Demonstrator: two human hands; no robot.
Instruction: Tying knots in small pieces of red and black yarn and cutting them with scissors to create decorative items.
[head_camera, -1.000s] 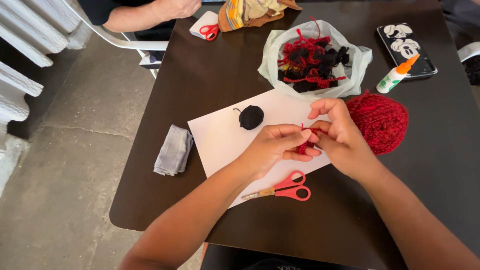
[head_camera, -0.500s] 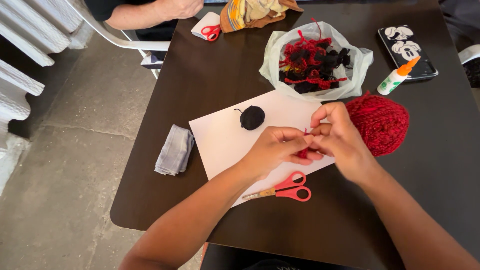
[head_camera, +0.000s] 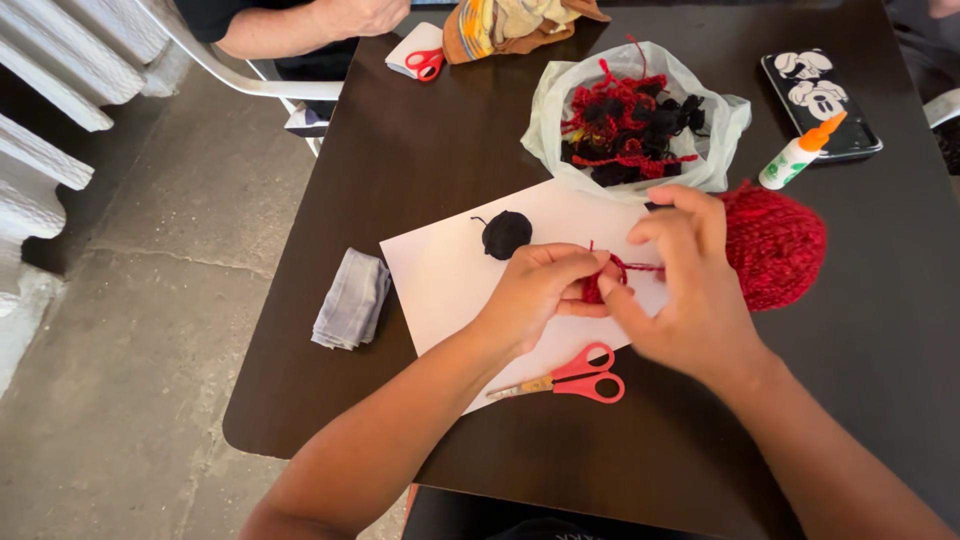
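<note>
My left hand (head_camera: 540, 290) pinches a small bundle of red yarn (head_camera: 592, 289) over a white sheet of paper (head_camera: 450, 275). My right hand (head_camera: 690, 290) holds the red strand (head_camera: 640, 266) that runs from the bundle toward a big red yarn ball (head_camera: 775, 245) just behind it. A small black pompom (head_camera: 506, 233) lies on the paper to the left of my hands. Red-handled scissors (head_camera: 575, 380) rest at the paper's near edge, below my hands.
A clear plastic bag (head_camera: 640, 120) of red and black yarn pieces sits behind the paper. A glue bottle (head_camera: 798, 155), a phone (head_camera: 820, 100), a folded grey cloth (head_camera: 350, 300), and another person's arm (head_camera: 300, 25) with second red scissors (head_camera: 425, 63) share the dark table (head_camera: 420, 150).
My right hand has shifted slightly and drawn the red strand across the bundle; my left hand keeps its pinch. The view has drifted a little.
</note>
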